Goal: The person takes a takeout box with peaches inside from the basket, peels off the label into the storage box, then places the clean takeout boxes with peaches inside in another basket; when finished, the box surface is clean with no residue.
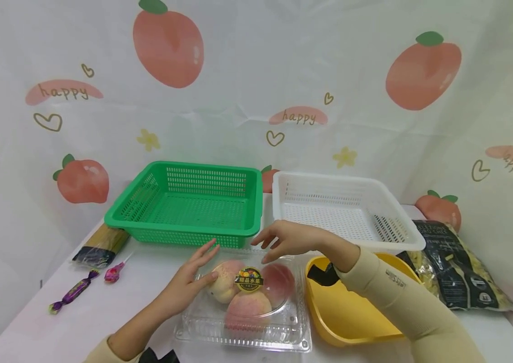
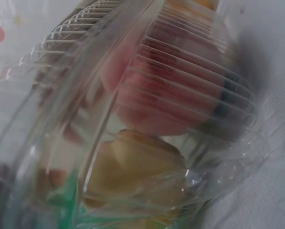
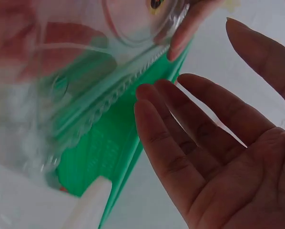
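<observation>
Directly beneath and between our two hands sits the clear clamshell box of peaches, resting flat on the white table just in front of the green basket. Our left hand is the nearer one: its fingers lie straight along the box's left side, touching the domed lid, with the thumb against the plastic by the palest peach; nothing is curled round the box, so this hand presses rather than grips. In the left wrist view we see the ribbed lid right up against the lens, the fruit showing pink and yellow through it. Our right hand hovers above the far edge of the box, palm down, fingers spread and relaxed, holding nothing; whether its fingertips brush the lid we cannot tell. The right wrist view shows those fingers straight and apart, with the box's edge just beyond them and green mesh behind. The box's long side runs away from us, toward the baskets. To the right of the right forearm lie a yellow tray and the white basket.
</observation>
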Available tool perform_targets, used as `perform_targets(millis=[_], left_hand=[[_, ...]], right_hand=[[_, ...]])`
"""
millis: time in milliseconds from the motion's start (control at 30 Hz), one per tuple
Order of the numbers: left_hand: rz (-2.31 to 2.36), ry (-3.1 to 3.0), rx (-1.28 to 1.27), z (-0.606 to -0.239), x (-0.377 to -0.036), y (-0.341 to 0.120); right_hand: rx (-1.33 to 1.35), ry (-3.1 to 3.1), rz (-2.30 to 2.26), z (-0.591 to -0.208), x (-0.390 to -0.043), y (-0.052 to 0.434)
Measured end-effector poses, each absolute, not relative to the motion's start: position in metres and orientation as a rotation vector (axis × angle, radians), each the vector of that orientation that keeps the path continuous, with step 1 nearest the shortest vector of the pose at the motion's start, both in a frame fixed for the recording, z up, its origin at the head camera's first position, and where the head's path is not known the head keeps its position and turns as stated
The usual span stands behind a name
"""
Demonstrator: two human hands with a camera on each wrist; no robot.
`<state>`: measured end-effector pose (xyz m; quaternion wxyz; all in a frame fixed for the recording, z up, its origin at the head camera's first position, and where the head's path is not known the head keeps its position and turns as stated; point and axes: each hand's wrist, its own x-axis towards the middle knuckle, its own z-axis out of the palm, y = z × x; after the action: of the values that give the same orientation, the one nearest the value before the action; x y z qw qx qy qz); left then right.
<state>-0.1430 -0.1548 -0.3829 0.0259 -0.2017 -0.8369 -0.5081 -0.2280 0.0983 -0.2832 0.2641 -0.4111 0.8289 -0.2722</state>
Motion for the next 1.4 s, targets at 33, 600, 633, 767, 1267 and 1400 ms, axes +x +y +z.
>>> perform_targets(millis=[33,600,633,767,1267,1400], left_hand=[[-1.564,-2.586,-0.636,-0.383,-0.143,-0.154],[-1.575,-2.624,-0.608,-0.384,-0.143,-0.153],[-1.576,-2.622,-0.612,-0.384,-0.142,-0.153],[-1.582,-2.625,-0.623,-0.385,-0.142,-0.154],[-1.583,-2.645,-0.615,-0.385,-0.143,-0.156],[-1.596,-2.655,-0.596,-0.383,-0.143,-0.156]], right_hand=[[-1.12,2.23,-0.726,-0.284,-0.228,0.095],[-1.216,2.18,-0.548,-0.291,-0.226,0.058],[-1.219,2.176,-0.547,-0.292,-0.226,0.056],[-1.231,2.166,-0.534,-0.295,-0.226,0.052],[-1.22,2.195,-0.516,-0.3,-0.224,0.045],[-1.242,2.219,-0.514,-0.3,-0.223,0.044]])
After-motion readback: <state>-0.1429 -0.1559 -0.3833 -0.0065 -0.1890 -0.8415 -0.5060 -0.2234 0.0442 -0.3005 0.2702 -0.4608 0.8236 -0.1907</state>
